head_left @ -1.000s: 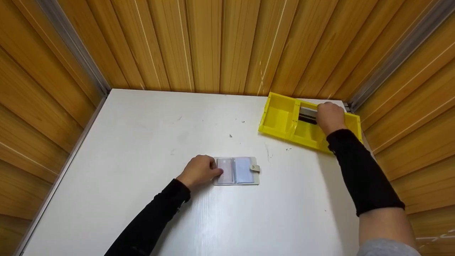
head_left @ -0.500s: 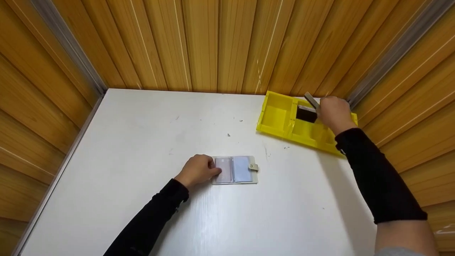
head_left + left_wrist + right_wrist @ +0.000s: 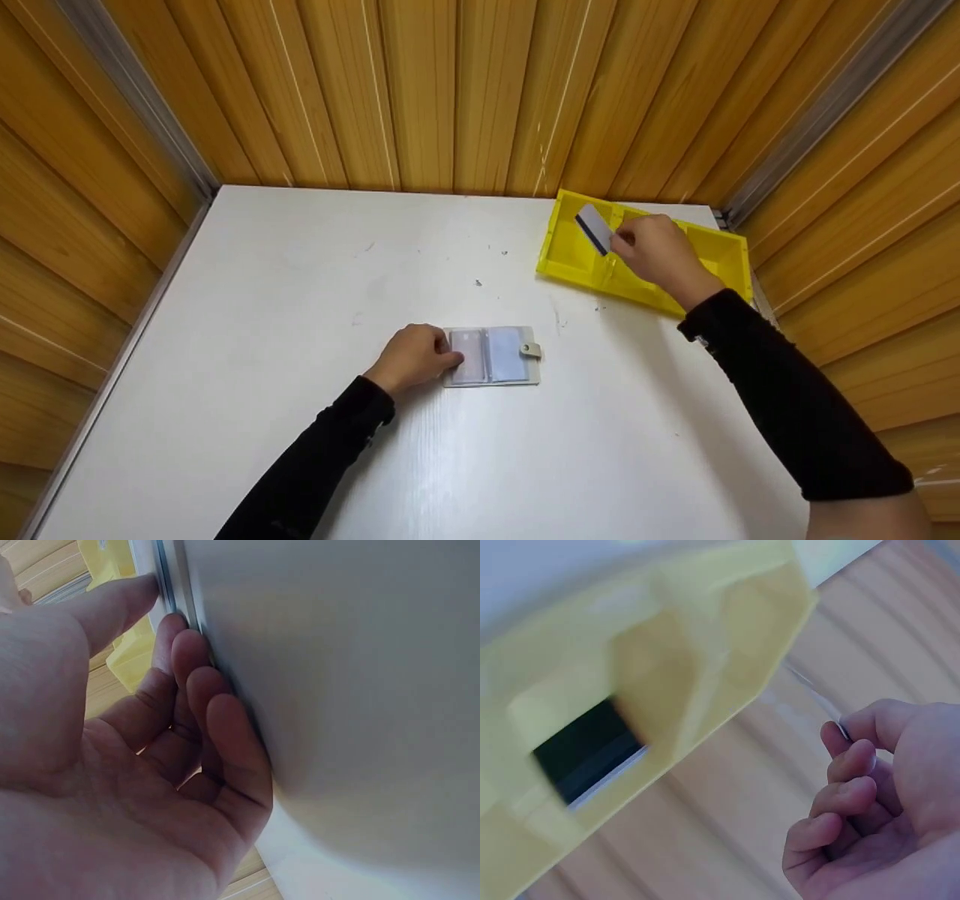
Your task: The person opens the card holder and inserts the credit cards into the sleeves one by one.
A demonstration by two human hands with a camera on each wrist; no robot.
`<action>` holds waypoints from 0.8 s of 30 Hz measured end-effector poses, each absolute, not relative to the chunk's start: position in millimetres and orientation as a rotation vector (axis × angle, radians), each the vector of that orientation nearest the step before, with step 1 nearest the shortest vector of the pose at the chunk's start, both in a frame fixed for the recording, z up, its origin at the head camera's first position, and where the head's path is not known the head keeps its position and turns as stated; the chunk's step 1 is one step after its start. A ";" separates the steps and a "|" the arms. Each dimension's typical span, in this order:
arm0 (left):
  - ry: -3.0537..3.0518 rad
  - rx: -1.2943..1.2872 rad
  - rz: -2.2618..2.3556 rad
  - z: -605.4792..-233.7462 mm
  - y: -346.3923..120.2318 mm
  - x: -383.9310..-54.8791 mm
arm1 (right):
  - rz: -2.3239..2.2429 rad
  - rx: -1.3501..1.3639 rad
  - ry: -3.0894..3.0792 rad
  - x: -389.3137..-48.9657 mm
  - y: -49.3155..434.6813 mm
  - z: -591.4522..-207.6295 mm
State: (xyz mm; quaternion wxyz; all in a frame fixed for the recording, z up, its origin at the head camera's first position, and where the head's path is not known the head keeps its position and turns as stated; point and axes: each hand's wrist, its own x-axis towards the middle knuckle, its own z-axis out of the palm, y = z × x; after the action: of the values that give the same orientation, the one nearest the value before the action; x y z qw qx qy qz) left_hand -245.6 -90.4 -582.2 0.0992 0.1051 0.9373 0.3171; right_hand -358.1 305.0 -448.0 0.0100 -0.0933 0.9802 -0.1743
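Observation:
An opened card holder (image 3: 508,354) with clear sleeves, a pale blue page and a snap strap lies on the table. At its left edge, my left hand (image 3: 412,360) pinches the cover, thumb on top and fingertips at the edge, as the left wrist view also shows. My right hand (image 3: 664,255) pinches a white card (image 3: 594,228) with a dark stripe by one end, tilted above the yellow compartment tray (image 3: 564,274). Seen nearly edge-on, that card (image 3: 814,690) is a thin sliver in the right wrist view. Dark cards (image 3: 589,754) stay in the tray's middle compartment, hidden by my hand from above.
The white table (image 3: 300,285) backs onto a wood-patterned wall (image 3: 420,97), with more panels at both sides. At the back right corner the tray sits askew near the wall. Small dark marks (image 3: 478,283) dot the tabletop.
The right hand has drawn the card up out of the tray's middle compartment and moved it left over the tray, turning its striped face into view. The left hand keeps its place at the card holder.

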 end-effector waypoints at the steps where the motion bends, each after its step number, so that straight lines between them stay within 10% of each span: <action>1: 2.768 0.307 0.941 -582.1 -90.9 -245.5 | -0.562 -0.313 3.048 -354.3 297.6 -448.1; 24: 2.756 0.318 0.941 -579.4 -90.6 -243.1 | -0.784 -0.624 2.691 -282.8 210.2 -498.9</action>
State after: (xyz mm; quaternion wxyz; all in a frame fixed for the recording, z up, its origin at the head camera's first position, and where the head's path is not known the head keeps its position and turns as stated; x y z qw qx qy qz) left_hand -243.1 -90.6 -579.4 0.1059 0.1078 0.9354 0.3196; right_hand -282.8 210.2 -498.9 0.1347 -0.2153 0.9286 -0.2704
